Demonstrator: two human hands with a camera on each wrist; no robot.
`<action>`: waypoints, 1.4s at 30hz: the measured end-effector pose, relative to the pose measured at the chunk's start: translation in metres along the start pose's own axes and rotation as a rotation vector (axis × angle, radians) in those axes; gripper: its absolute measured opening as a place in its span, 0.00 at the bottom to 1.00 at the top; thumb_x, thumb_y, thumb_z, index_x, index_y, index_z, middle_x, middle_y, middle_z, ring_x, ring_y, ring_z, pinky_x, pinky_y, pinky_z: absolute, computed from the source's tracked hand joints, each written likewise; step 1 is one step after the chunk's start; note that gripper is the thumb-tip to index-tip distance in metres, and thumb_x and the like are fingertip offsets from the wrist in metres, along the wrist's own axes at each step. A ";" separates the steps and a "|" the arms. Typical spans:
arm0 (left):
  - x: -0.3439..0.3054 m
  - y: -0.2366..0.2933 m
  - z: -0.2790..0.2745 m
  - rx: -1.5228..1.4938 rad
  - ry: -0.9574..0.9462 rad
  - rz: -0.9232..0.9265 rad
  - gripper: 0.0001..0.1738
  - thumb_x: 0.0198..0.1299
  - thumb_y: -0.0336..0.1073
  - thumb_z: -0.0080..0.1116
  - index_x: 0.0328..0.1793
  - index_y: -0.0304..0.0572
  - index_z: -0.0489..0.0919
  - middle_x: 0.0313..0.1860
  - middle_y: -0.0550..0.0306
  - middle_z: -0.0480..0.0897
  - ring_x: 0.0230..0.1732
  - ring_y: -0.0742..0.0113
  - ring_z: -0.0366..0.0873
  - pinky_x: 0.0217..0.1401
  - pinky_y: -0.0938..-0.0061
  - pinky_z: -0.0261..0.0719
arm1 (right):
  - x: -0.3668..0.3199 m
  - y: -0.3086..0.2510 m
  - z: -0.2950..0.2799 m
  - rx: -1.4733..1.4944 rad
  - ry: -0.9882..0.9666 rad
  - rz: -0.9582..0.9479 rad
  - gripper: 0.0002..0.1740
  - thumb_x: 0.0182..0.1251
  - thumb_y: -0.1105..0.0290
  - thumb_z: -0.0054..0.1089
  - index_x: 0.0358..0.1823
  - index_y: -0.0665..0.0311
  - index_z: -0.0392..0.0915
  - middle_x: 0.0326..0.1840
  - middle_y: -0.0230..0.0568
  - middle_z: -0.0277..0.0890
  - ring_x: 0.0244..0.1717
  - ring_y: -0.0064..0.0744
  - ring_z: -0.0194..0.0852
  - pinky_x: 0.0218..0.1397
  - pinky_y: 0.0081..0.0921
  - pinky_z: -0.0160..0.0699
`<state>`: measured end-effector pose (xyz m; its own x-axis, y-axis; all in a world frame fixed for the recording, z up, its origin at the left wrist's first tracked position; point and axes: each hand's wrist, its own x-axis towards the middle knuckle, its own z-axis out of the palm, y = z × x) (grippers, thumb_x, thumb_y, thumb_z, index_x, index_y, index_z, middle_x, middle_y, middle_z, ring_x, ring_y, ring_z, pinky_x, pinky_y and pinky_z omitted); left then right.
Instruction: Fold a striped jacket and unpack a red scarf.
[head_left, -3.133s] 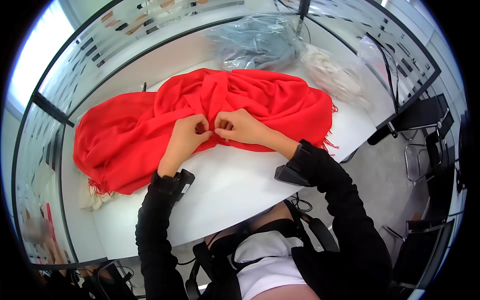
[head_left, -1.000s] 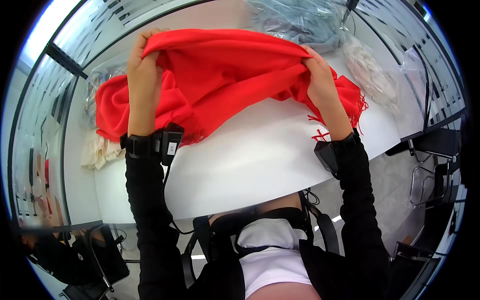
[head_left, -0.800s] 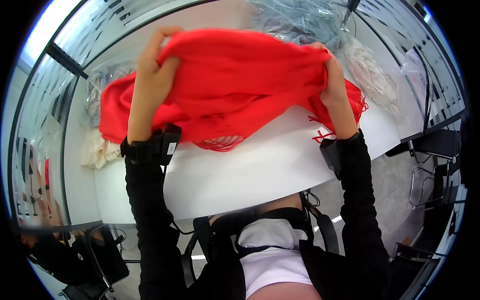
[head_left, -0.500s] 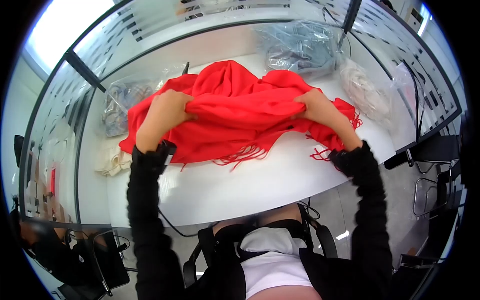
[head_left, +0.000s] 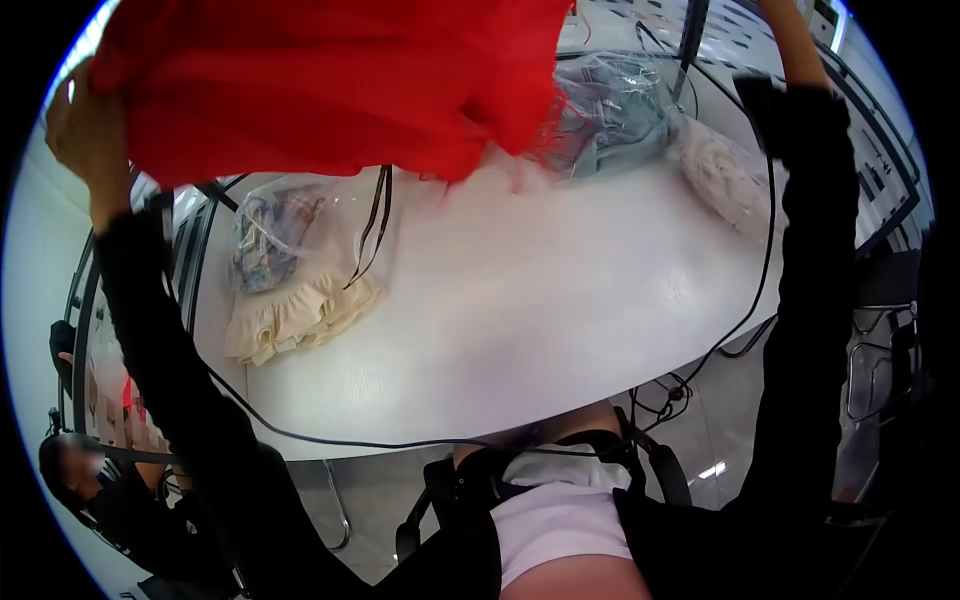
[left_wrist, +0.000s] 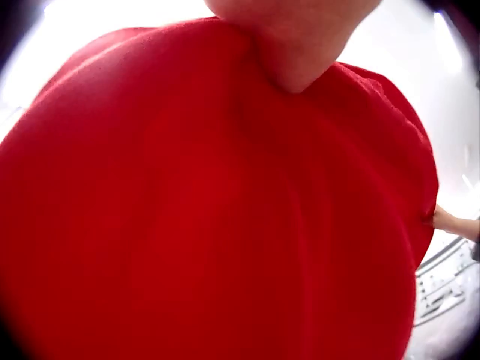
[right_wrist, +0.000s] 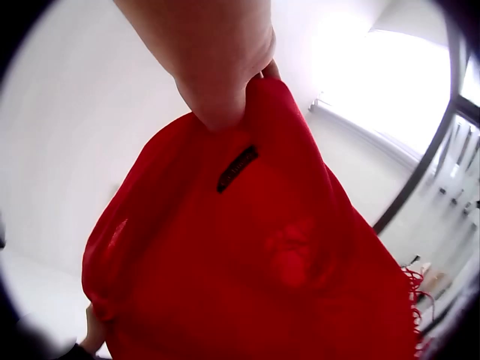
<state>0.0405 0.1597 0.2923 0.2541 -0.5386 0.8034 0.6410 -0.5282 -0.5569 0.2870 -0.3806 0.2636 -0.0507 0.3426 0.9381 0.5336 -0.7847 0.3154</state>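
Observation:
A red fringed scarf point(head_left: 330, 90) hangs raised above the table, blurred along its lower edge and cut off by the top of the head view. My left hand point(head_left: 88, 130) grips its left end at the upper left. In the left wrist view, the cloth fills most of the picture below that hand. Beyond the top edge of the head view, my right hand is out of sight, but the right wrist view shows the right hand point(right_wrist: 232, 82) pinching the scarf's upper edge. A small dark label point(right_wrist: 238, 169) sits on the cloth just below it.
On the white table point(head_left: 500, 300) lie a cream ruffled garment point(head_left: 300, 315) and a bagged plaid item point(head_left: 275, 235) at left. Bagged blue clothing point(head_left: 615, 115) and a bagged whitish item point(head_left: 725, 180) lie at the back right. A black cable point(head_left: 370, 443) loops along the front. Another person point(head_left: 130, 500) sits at lower left.
Both hands have lifted the scarf off the table, up and away, and spread wide apart. The table surface and cream garment that it covered now show.

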 end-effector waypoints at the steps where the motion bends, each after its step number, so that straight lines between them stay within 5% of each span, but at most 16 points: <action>1: -0.017 0.014 -0.019 -0.126 -0.075 -0.002 0.15 0.53 0.36 0.49 0.48 0.50 0.77 0.41 0.53 0.80 0.42 0.58 0.78 0.41 0.67 0.76 | -0.032 -0.010 -0.002 0.063 -0.026 -0.077 0.15 0.43 0.80 0.48 0.35 0.65 0.78 0.31 0.52 0.76 0.36 0.50 0.75 0.39 0.37 0.74; 2: -0.037 0.035 -0.044 -0.273 -0.179 -0.004 0.17 0.51 0.32 0.48 0.48 0.47 0.76 0.41 0.51 0.79 0.43 0.55 0.76 0.42 0.66 0.75 | -0.051 -0.042 -0.018 0.382 -0.284 0.072 0.11 0.44 0.80 0.50 0.32 0.66 0.77 0.33 0.52 0.76 0.36 0.51 0.74 0.40 0.36 0.73; 3: -0.057 0.056 -0.067 -0.420 -0.295 -0.022 0.19 0.49 0.27 0.47 0.49 0.45 0.76 0.42 0.48 0.78 0.44 0.52 0.75 0.43 0.64 0.74 | -0.086 -0.045 -0.013 0.345 -0.326 -0.103 0.08 0.50 0.77 0.52 0.34 0.67 0.74 0.38 0.49 0.77 0.35 0.49 0.75 0.38 0.36 0.73; 6: -0.108 0.101 -0.114 -0.888 -0.964 -0.061 0.22 0.43 0.18 0.45 0.48 0.38 0.73 0.42 0.42 0.77 0.45 0.45 0.73 0.45 0.59 0.70 | -0.154 -0.070 -0.010 0.475 -0.571 0.020 0.22 0.35 0.91 0.49 0.38 0.68 0.71 0.42 0.41 0.69 0.51 0.43 0.67 0.52 0.31 0.68; 7: -0.157 0.100 -0.108 -0.889 -1.074 0.074 0.20 0.43 0.19 0.48 0.47 0.37 0.71 0.41 0.41 0.77 0.45 0.45 0.73 0.46 0.59 0.70 | -0.169 -0.090 -0.016 0.691 -0.708 0.063 0.26 0.34 0.95 0.47 0.41 0.71 0.70 0.49 0.40 0.68 0.51 0.46 0.68 0.56 0.27 0.67; 8: -0.145 0.111 -0.130 -0.771 -1.588 0.126 0.24 0.42 0.25 0.57 0.51 0.34 0.70 0.43 0.39 0.76 0.47 0.45 0.73 0.49 0.61 0.71 | -0.186 -0.104 -0.013 0.767 -0.773 0.011 0.26 0.34 0.95 0.45 0.40 0.69 0.70 0.49 0.39 0.67 0.50 0.46 0.68 0.55 0.28 0.66; 10: -0.128 0.142 -0.160 -0.838 -1.788 0.359 0.39 0.37 0.35 0.68 0.58 0.29 0.65 0.50 0.37 0.73 0.53 0.46 0.70 0.55 0.64 0.70 | -0.208 -0.133 -0.015 0.952 -0.931 0.109 0.18 0.40 0.85 0.52 0.38 0.69 0.70 0.39 0.45 0.72 0.45 0.48 0.70 0.46 0.32 0.69; 13: -0.096 0.210 -0.199 -1.246 -1.033 0.212 0.35 0.50 0.46 0.61 0.59 0.34 0.65 0.52 0.41 0.71 0.54 0.48 0.70 0.57 0.64 0.68 | -0.214 -0.172 -0.012 1.306 -0.923 0.231 0.11 0.48 0.79 0.55 0.35 0.68 0.70 0.29 0.45 0.76 0.34 0.47 0.75 0.36 0.29 0.71; 17: -0.063 0.313 -0.246 -1.764 -0.961 -0.179 0.38 0.48 0.48 0.63 0.60 0.34 0.61 0.53 0.41 0.69 0.53 0.45 0.69 0.52 0.62 0.70 | -0.227 -0.200 0.005 1.459 -0.923 0.360 0.13 0.49 0.74 0.57 0.39 0.64 0.69 0.26 0.37 0.76 0.28 0.31 0.76 0.36 0.23 0.69; 21: -0.078 0.389 -0.247 -1.922 -1.039 -0.544 0.28 0.52 0.39 0.61 0.55 0.34 0.64 0.46 0.46 0.75 0.48 0.55 0.76 0.51 0.68 0.72 | -0.245 -0.190 0.002 1.389 -1.086 0.460 0.21 0.45 0.75 0.61 0.44 0.62 0.67 0.26 0.35 0.73 0.29 0.23 0.71 0.38 0.20 0.67; 24: -0.099 0.411 -0.228 -2.116 -1.329 -0.722 0.18 0.55 0.33 0.56 0.50 0.34 0.68 0.39 0.52 0.78 0.42 0.64 0.77 0.46 0.72 0.74 | -0.262 -0.179 0.000 1.420 -1.059 0.551 0.31 0.37 0.82 0.59 0.49 0.62 0.66 0.33 0.36 0.70 0.37 0.26 0.70 0.45 0.21 0.68; 25: -0.124 0.429 -0.223 -2.239 -1.288 -0.877 0.09 0.59 0.29 0.50 0.45 0.37 0.72 0.39 0.57 0.78 0.39 0.71 0.77 0.42 0.78 0.74 | -0.265 -0.176 -0.001 1.371 -1.038 0.520 0.31 0.37 0.82 0.58 0.50 0.63 0.66 0.35 0.36 0.71 0.38 0.27 0.70 0.47 0.21 0.68; 27: -0.112 0.415 -0.222 -2.407 -1.466 -1.588 0.08 0.62 0.30 0.46 0.46 0.39 0.72 0.40 0.58 0.78 0.39 0.73 0.77 0.41 0.81 0.75 | -0.269 -0.173 0.000 1.271 -0.985 0.459 0.32 0.37 0.83 0.55 0.51 0.63 0.66 0.38 0.38 0.71 0.40 0.28 0.70 0.49 0.21 0.68; 35: -0.109 0.412 -0.219 -2.394 -1.311 -1.705 0.11 0.64 0.35 0.46 0.50 0.39 0.72 0.43 0.61 0.76 0.44 0.75 0.73 0.46 0.80 0.72 | -0.283 -0.160 0.016 1.153 -0.819 0.789 0.17 0.53 0.85 0.46 0.46 0.69 0.71 0.42 0.38 0.74 0.45 0.24 0.72 0.53 0.20 0.70; 39: -0.111 0.408 -0.217 -2.322 -1.340 -1.995 0.12 0.64 0.38 0.45 0.48 0.39 0.71 0.42 0.58 0.76 0.43 0.70 0.74 0.44 0.78 0.73 | -0.289 -0.156 0.022 1.168 -0.727 1.009 0.09 0.59 0.76 0.53 0.42 0.64 0.72 0.38 0.36 0.77 0.39 0.23 0.76 0.42 0.20 0.72; 42: -0.106 0.398 -0.217 -2.134 -1.506 -2.297 0.15 0.62 0.42 0.44 0.46 0.39 0.71 0.40 0.56 0.77 0.40 0.66 0.75 0.41 0.74 0.75 | -0.290 -0.149 0.024 1.085 -0.597 0.948 0.07 0.61 0.72 0.54 0.38 0.66 0.73 0.31 0.32 0.76 0.30 0.19 0.73 0.36 0.18 0.70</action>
<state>0.1120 -0.1359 -0.0605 0.8838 0.1491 -0.4435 0.2538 0.6436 0.7221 0.2430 -0.3507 -0.0587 0.8350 0.3115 0.4535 0.5207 -0.1809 -0.8344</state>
